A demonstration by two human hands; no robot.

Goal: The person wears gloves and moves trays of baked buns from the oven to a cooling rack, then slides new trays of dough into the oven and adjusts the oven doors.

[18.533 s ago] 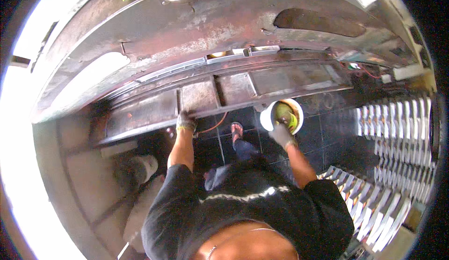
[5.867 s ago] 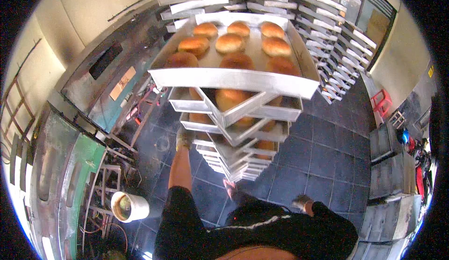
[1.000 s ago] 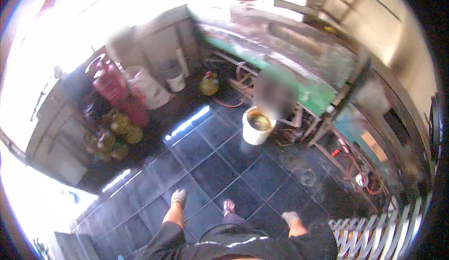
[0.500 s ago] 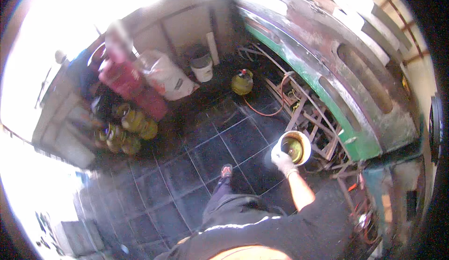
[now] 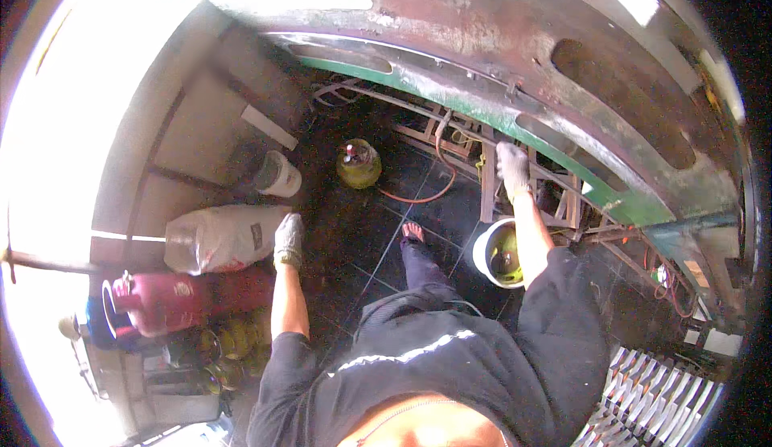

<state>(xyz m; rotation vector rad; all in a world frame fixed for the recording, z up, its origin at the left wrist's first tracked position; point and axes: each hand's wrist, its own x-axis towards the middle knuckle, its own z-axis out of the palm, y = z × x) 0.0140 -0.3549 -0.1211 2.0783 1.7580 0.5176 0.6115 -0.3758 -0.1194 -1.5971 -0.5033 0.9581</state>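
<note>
Overhead view of two gloved hands, a dark shirt [image 5: 434,366] and a floor of dark tiles [image 5: 378,247]. Right hand [image 5: 515,167]: pale, slightly blurred glove, arm stretched forward to the lower edge of a green panel [image 5: 623,203] on a long, rusty metal cabinet [image 5: 458,24]; contact with the panel, and whether grasping or released, impossible to tell. Left hand [image 5: 288,239]: pale glove, reaching forward on the left, well apart from the right hand, fingers close together, nothing visible in its grasp; degree of clenching impossible to tell. White bucket [image 5: 482,259]: on the tiles at right, mouth upward, partly covered by the right forearm, with yellow-green contents [image 5: 505,255], near a metal frame [image 5: 487,193] below the panel. Between the hands, farther forward: a squat yellow-green gas cylinder [image 5: 359,167], with an orange hose [image 5: 418,201] curving toward the frame. At left: a white sack [image 5: 217,239] near the left hand, a pale pail [image 5: 281,175] and a pink cylinder [image 5: 165,304]. At lower right: a stack of metal trays [image 5: 655,399].
</note>
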